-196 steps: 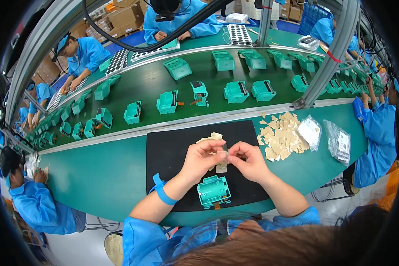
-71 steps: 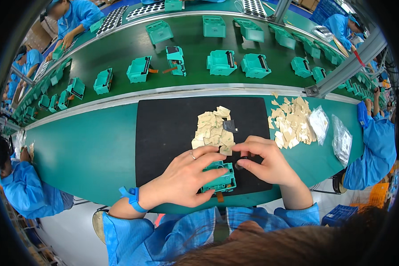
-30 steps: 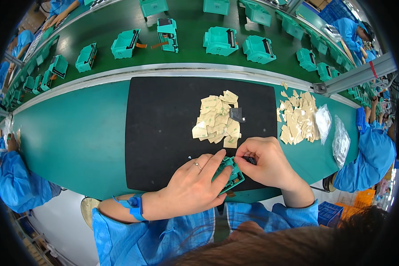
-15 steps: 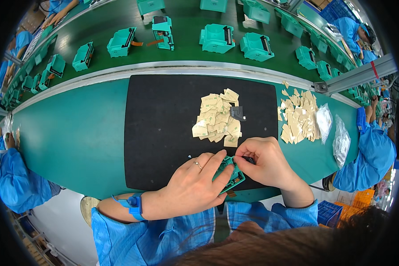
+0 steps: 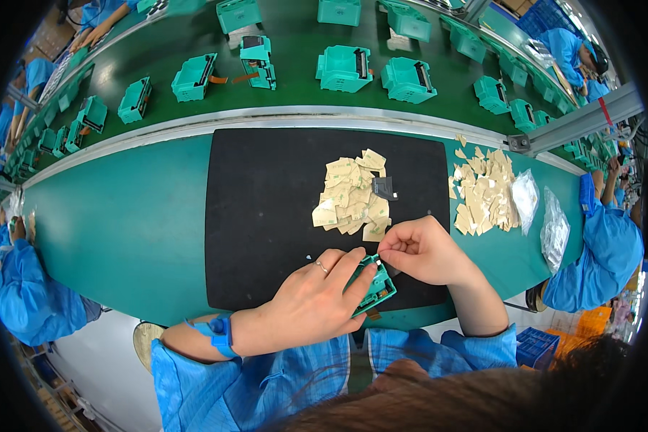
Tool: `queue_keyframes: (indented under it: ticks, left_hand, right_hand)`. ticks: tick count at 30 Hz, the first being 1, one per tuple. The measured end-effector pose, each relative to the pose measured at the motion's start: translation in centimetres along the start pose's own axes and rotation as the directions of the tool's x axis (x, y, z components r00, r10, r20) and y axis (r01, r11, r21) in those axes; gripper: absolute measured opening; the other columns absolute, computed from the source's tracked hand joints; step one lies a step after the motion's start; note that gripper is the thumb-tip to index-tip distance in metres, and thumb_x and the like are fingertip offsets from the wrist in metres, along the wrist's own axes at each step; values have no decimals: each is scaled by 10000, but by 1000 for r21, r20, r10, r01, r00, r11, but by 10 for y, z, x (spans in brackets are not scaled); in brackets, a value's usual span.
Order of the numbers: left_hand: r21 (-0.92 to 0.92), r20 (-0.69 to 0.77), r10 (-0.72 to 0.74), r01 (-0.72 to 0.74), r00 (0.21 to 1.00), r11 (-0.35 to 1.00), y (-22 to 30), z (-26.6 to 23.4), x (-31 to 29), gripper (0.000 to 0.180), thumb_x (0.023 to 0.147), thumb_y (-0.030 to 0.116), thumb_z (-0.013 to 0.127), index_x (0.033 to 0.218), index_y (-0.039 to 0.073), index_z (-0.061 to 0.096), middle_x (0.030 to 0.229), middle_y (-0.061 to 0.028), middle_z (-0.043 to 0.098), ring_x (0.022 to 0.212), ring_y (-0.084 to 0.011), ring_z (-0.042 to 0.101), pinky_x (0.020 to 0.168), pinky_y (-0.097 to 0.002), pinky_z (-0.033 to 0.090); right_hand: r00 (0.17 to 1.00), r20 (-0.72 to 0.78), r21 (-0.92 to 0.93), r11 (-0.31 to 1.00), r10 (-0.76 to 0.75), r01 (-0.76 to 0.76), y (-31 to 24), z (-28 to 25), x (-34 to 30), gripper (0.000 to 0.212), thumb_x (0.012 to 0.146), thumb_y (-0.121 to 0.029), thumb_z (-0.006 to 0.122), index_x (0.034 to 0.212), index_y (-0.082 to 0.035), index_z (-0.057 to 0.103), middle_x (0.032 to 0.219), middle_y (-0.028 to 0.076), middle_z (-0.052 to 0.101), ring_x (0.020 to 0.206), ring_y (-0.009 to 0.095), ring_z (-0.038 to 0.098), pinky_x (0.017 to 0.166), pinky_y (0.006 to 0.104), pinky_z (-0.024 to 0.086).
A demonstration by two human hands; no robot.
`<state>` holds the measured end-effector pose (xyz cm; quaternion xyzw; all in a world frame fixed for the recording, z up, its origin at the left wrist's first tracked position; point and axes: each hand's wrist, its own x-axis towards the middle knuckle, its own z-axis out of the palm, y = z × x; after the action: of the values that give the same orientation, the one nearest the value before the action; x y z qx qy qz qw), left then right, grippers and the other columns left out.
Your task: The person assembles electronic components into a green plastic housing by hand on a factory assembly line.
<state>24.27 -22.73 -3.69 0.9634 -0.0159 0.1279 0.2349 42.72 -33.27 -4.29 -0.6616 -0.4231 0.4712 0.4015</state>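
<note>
One teal plastic housing (image 5: 381, 285), clasped by the left hand (image 5: 311, 299), extends bodyward from the pinched fingertips of the right hand (image 5: 425, 252). Whether these hold anything cannot be told.

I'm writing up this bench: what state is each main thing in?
Left hand: holding green housing.
Right hand: fingertips pinched at housing's corner.
Green housing: open, partly hidden.
Wrist strap: fastened.
Black mat: flat.
Cream papers: heaped on mat.
Dark piece: at heap's right edge.
Cream scraps: loosely heaped beside mat.
Clear bags: crumpled.
</note>
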Motion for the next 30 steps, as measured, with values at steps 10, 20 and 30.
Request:
queue_keyframes:
  ticks: [10, 20, 30]
  left_hand:
    - [43, -139, 47, -41, 989, 998, 1, -3, 8, 550, 555, 168, 736, 1069, 41, 587, 1083, -152, 501, 907, -271, 527, 635, -323, 530]
    - [600, -506, 406, -27, 761, 799, 0, 10, 5, 250, 724, 96, 677, 968, 137, 640, 1101, -127, 524, 1003, -305, 532, 709, -335, 563]
    - [586, -545, 457, -71, 703, 808, -10, 11, -1, 335, 707, 76, 694, 1025, 135, 605, 1089, -136, 502, 1010, -305, 520, 752, -353, 564]
  right_hand:
    - [992, -17, 132, 983, -123, 124, -29, -8, -19, 107, 786, 24, 603, 893, 26, 606, 727, 28, 607, 643, 55, 558, 555, 199, 456]
    - [568, -207, -752, 501, -797, 428, -58, 29, -63, 348, 703, 11, 641, 1041, 20, 558, 794, 119, 582, 626, 213, 603, 510, 303, 491]
    - [673, -248, -481, 692, -697, 539, -65, 18, -59, 152, 674, -16, 691, 759, -10, 564, 1001, 135, 561, 633, 233, 600, 501, 285, 484]
